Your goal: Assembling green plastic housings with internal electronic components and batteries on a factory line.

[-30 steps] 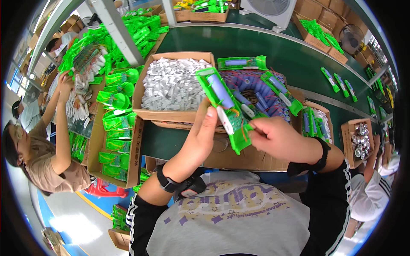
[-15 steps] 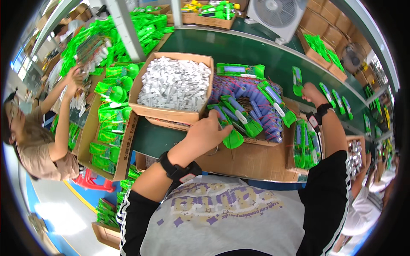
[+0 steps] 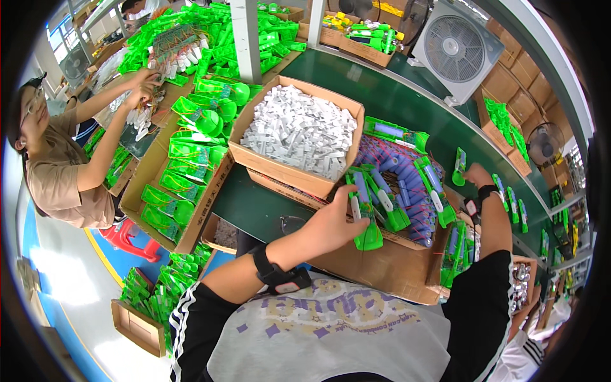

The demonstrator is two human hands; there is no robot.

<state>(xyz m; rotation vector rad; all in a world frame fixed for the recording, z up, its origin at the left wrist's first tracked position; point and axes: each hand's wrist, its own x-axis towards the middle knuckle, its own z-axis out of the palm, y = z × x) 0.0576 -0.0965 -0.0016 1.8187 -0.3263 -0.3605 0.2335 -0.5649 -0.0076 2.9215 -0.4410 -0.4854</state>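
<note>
My left hand (image 3: 332, 219) is bent around a long green plastic casing (image 3: 368, 240) with a blue cylindrical cell and a white piece in it. Thumb and forefinger stand at its sides, and part of the grip is hidden. It lies at the near edge of a carton of purple-blue cells (image 3: 417, 213) with red wires, where more filled green casings (image 3: 398, 218) rest. With my right arm reaching forward, my right hand (image 3: 478, 177) has its curled fingertips at the side of another green casing (image 3: 459, 167) on the green bench.
A carton of small white parts (image 3: 302, 130) stands left of the cells. Further left is a long carton of green casings (image 3: 191, 172), beside a co-worker (image 3: 63, 165) handling wired parts. More casings (image 3: 512, 204) line the bench at right, and a fan (image 3: 455, 48) stands behind.
The view has swung, so the scene sits lower and further right. My left hand has drawn back slightly and its fingers are wider apart, showing the white piece. My right hand stays beside its casing.
</note>
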